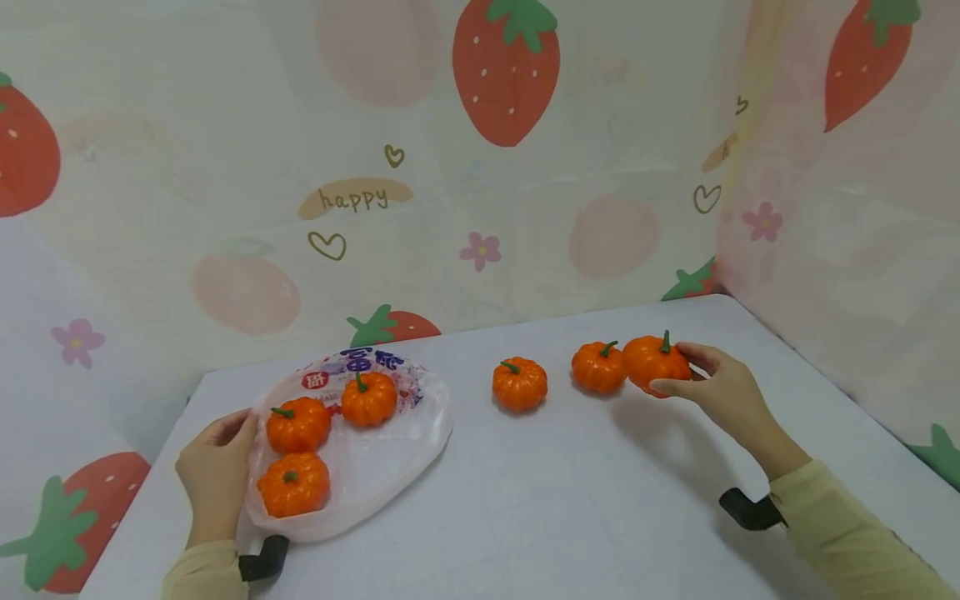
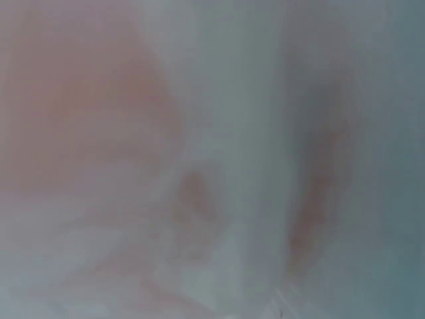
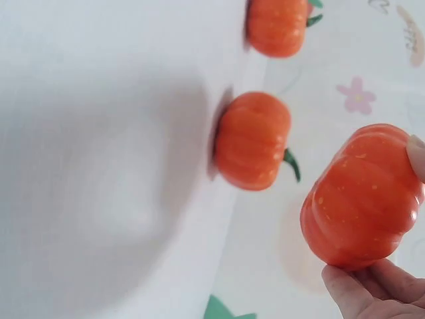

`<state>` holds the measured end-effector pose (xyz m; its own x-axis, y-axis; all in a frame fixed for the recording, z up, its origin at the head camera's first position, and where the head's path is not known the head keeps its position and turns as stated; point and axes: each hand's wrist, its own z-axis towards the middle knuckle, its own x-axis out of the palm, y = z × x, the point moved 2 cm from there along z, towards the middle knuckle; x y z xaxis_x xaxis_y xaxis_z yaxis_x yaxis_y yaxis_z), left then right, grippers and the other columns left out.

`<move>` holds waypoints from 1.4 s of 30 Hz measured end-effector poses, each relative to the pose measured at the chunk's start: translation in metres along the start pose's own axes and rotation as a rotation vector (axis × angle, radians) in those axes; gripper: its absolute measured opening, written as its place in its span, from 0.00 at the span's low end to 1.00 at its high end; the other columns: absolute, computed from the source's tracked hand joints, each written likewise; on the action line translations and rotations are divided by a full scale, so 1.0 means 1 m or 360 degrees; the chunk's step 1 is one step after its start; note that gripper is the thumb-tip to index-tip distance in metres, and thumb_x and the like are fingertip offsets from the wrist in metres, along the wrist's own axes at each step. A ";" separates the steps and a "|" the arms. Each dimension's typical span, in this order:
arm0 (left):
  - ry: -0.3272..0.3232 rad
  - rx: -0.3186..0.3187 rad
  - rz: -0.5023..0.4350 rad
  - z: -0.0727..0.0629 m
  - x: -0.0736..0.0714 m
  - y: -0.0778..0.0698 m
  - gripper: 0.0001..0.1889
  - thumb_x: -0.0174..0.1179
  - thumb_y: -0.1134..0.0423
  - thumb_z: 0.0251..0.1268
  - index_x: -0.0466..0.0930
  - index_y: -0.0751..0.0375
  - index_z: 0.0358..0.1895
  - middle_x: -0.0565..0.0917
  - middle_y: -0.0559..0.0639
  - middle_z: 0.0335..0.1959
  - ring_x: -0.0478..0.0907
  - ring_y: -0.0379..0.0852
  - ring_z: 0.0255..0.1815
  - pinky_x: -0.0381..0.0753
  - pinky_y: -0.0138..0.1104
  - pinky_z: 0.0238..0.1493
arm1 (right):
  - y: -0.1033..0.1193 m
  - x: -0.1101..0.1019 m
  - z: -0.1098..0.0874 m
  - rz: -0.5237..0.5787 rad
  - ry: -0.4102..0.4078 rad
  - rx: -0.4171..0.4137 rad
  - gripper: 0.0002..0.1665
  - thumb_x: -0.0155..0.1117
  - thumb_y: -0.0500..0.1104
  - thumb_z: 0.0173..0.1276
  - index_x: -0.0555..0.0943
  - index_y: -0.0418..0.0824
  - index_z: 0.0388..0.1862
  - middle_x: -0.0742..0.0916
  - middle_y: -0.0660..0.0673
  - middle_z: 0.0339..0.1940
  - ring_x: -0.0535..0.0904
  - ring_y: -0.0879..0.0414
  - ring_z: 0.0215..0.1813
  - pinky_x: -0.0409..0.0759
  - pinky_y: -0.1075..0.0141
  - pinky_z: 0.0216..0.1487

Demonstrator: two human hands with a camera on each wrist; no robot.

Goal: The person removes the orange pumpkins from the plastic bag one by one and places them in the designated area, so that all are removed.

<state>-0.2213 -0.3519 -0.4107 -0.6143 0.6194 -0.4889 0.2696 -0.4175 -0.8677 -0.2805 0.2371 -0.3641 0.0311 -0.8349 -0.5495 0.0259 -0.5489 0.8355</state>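
Above the counter (image 1: 525,508), right fingers (image 1: 699,357) grip one pumpkin (image 1: 654,365), best steered clear of its neighbour (image 1: 597,369), left fingers (image 1: 234,423) pinching the bag (image 1: 397,467)!

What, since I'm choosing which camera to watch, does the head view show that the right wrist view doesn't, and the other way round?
Only the head view shows the left hand pinching the edge of a plastic bag, the three pumpkins grouped there, and the green stem of the held pumpkin.

Only the right wrist view shows a clear gap between the held pumpkin and the nearest pumpkin, plus small pale specks on the held one.

Both share the right hand, those two pumpkins, another pumpkin, the white table and a pink flower.
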 end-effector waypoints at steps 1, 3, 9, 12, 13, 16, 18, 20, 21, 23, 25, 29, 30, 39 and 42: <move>0.0008 0.0000 -0.0006 0.000 0.000 0.000 0.29 0.51 0.39 0.71 0.78 0.54 0.64 0.81 0.56 0.63 0.76 0.47 0.58 0.79 0.30 0.61 | -0.003 -0.001 0.002 -0.0006 -0.0007 0.0011 0.57 0.71 0.62 0.61 0.57 0.36 0.79 0.64 0.32 0.78 0.63 0.34 0.76 0.69 0.43 0.72; 0.0016 -0.0017 -0.0023 -0.001 0.000 -0.001 0.29 0.51 0.38 0.71 0.78 0.54 0.65 0.80 0.55 0.64 0.76 0.47 0.59 0.78 0.30 0.62 | -0.007 -0.004 0.006 -0.0010 -0.0020 0.0025 0.57 0.71 0.63 0.61 0.57 0.35 0.78 0.64 0.32 0.78 0.62 0.33 0.76 0.68 0.40 0.72; 0.0021 -0.0017 -0.0031 -0.002 0.000 0.000 0.30 0.51 0.38 0.71 0.78 0.54 0.64 0.81 0.55 0.63 0.75 0.45 0.59 0.77 0.31 0.62 | -0.020 -0.009 0.021 -0.0070 -0.0072 0.0044 0.57 0.70 0.63 0.62 0.58 0.33 0.77 0.65 0.31 0.78 0.61 0.31 0.76 0.67 0.38 0.71; 0.0016 -0.0008 -0.0024 -0.001 0.000 0.000 0.30 0.51 0.38 0.71 0.78 0.54 0.64 0.81 0.55 0.63 0.76 0.45 0.58 0.77 0.33 0.63 | -0.025 -0.011 0.028 -0.0117 -0.0098 0.0050 0.57 0.69 0.62 0.63 0.57 0.31 0.77 0.65 0.29 0.77 0.59 0.30 0.76 0.66 0.36 0.71; 0.0012 -0.0004 -0.0022 -0.001 0.000 -0.001 0.29 0.51 0.38 0.71 0.78 0.54 0.64 0.81 0.55 0.63 0.76 0.44 0.58 0.77 0.33 0.63 | -0.027 -0.012 0.031 -0.0122 -0.0102 0.0055 0.57 0.69 0.62 0.63 0.56 0.31 0.77 0.64 0.29 0.77 0.59 0.29 0.76 0.66 0.35 0.71; -0.0002 -0.0001 -0.0022 0.000 0.002 -0.001 0.29 0.51 0.38 0.71 0.78 0.53 0.64 0.81 0.55 0.63 0.76 0.45 0.57 0.77 0.32 0.63 | -0.031 -0.013 0.037 -0.0129 -0.0121 0.0085 0.58 0.69 0.62 0.64 0.55 0.30 0.78 0.64 0.28 0.77 0.58 0.29 0.76 0.65 0.35 0.71; -0.0010 0.0004 -0.0023 0.000 0.002 -0.002 0.29 0.51 0.38 0.71 0.79 0.54 0.64 0.81 0.55 0.63 0.76 0.45 0.57 0.77 0.32 0.63 | -0.034 -0.013 0.041 -0.0141 -0.0136 0.0098 0.57 0.69 0.61 0.64 0.55 0.29 0.77 0.63 0.27 0.77 0.58 0.29 0.75 0.65 0.36 0.71; -0.0016 0.0008 -0.0017 0.000 0.002 -0.002 0.29 0.51 0.39 0.71 0.79 0.54 0.64 0.81 0.55 0.62 0.77 0.45 0.57 0.78 0.32 0.62 | -0.037 -0.013 0.045 -0.0157 -0.0154 0.0113 0.57 0.70 0.60 0.63 0.56 0.28 0.77 0.64 0.26 0.76 0.59 0.29 0.75 0.65 0.36 0.72; -0.0021 0.0012 -0.0014 0.000 0.002 -0.002 0.29 0.51 0.39 0.71 0.79 0.54 0.63 0.82 0.55 0.62 0.77 0.44 0.56 0.78 0.31 0.62 | -0.038 -0.012 0.047 -0.0167 -0.0160 0.0119 0.56 0.70 0.59 0.63 0.57 0.28 0.76 0.64 0.26 0.76 0.59 0.29 0.75 0.65 0.36 0.72; -0.0028 0.0027 -0.0007 0.000 0.001 -0.001 0.28 0.52 0.39 0.71 0.80 0.54 0.63 0.82 0.56 0.61 0.77 0.42 0.54 0.79 0.27 0.59 | -0.041 -0.011 0.050 -0.0185 -0.0171 0.0124 0.55 0.70 0.58 0.63 0.58 0.26 0.75 0.64 0.24 0.75 0.59 0.28 0.74 0.65 0.36 0.72; -0.0033 0.0029 0.0002 0.000 0.000 -0.001 0.28 0.52 0.39 0.71 0.80 0.54 0.62 0.83 0.56 0.60 0.76 0.38 0.51 0.80 0.23 0.56 | -0.044 -0.010 0.054 -0.0198 -0.0179 0.0130 0.55 0.71 0.57 0.63 0.59 0.25 0.74 0.65 0.24 0.74 0.59 0.28 0.74 0.64 0.36 0.72; -0.0030 0.0022 0.0009 0.000 -0.001 0.000 0.29 0.52 0.38 0.71 0.81 0.54 0.62 0.83 0.56 0.60 0.75 0.36 0.49 0.80 0.22 0.54 | -0.049 -0.008 0.061 -0.0207 -0.0180 0.0156 0.55 0.71 0.56 0.63 0.58 0.24 0.74 0.65 0.24 0.74 0.57 0.28 0.75 0.62 0.36 0.74; -0.0030 0.0021 0.0011 0.000 -0.001 0.000 0.29 0.52 0.38 0.71 0.81 0.54 0.62 0.83 0.56 0.60 0.75 0.36 0.49 0.80 0.22 0.55 | -0.050 -0.007 0.063 -0.0208 -0.0179 0.0163 0.55 0.71 0.57 0.63 0.58 0.25 0.74 0.65 0.24 0.74 0.57 0.28 0.75 0.61 0.36 0.74; -0.0014 0.0011 0.0010 -0.001 -0.001 0.001 0.29 0.51 0.38 0.71 0.79 0.55 0.63 0.82 0.57 0.61 0.76 0.42 0.54 0.79 0.27 0.59 | -0.053 -0.004 0.073 -0.0205 -0.0176 0.0212 0.52 0.71 0.51 0.64 0.58 0.23 0.74 0.65 0.23 0.74 0.57 0.29 0.75 0.60 0.37 0.75; -0.0007 0.0004 0.0004 -0.001 0.000 0.000 0.29 0.51 0.38 0.71 0.79 0.55 0.63 0.82 0.56 0.62 0.75 0.44 0.56 0.78 0.30 0.61 | -0.053 -0.004 0.075 -0.0222 -0.0170 0.0225 0.52 0.71 0.51 0.64 0.57 0.23 0.74 0.64 0.23 0.74 0.57 0.28 0.75 0.60 0.37 0.75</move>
<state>-0.2203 -0.3518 -0.4109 -0.6171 0.6153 -0.4905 0.2692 -0.4206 -0.8664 -0.3568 0.2665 -0.4059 -0.0691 -0.7460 -0.6623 -0.1178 -0.6532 0.7480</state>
